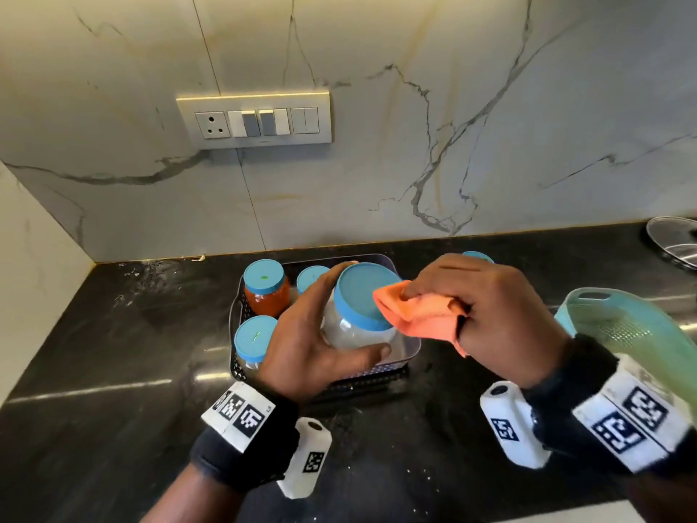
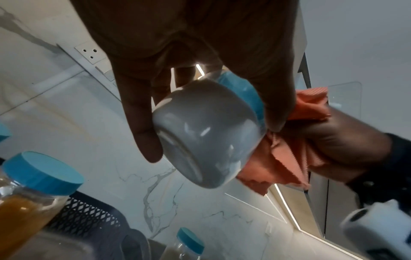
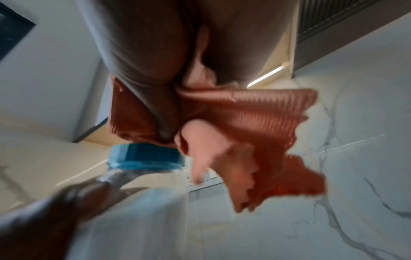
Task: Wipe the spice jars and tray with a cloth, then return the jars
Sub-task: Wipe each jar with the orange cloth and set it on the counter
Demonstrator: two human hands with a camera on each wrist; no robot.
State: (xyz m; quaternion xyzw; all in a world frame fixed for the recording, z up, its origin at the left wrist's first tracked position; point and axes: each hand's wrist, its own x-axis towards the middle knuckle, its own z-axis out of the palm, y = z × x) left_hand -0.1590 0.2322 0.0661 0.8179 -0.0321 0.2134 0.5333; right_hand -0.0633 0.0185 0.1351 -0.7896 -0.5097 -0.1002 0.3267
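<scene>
My left hand (image 1: 320,334) grips a clear jar (image 1: 356,330) with a blue lid (image 1: 364,296), lifted and tilted above the dark perforated tray (image 1: 241,307). In the left wrist view the jar (image 2: 206,137) shows its base, with thumb and fingers round its body. My right hand (image 1: 479,296) holds an orange cloth (image 1: 415,315) bunched in its fingers and presses it on the right side of the lid. The right wrist view shows the cloth (image 3: 244,112) against the lid (image 3: 146,156). Three more blue-lidded jars stand in the tray: a red-filled one (image 1: 266,288), one behind (image 1: 311,277), one at the front left (image 1: 254,339).
Another blue lid (image 1: 477,255) peeks out behind my right hand. A mint green colander (image 1: 622,326) sits at the right, close to my right wrist. A steel pot lid (image 1: 675,243) lies at the far right. The black counter (image 1: 113,352) meets a marble wall with a switch plate (image 1: 254,120).
</scene>
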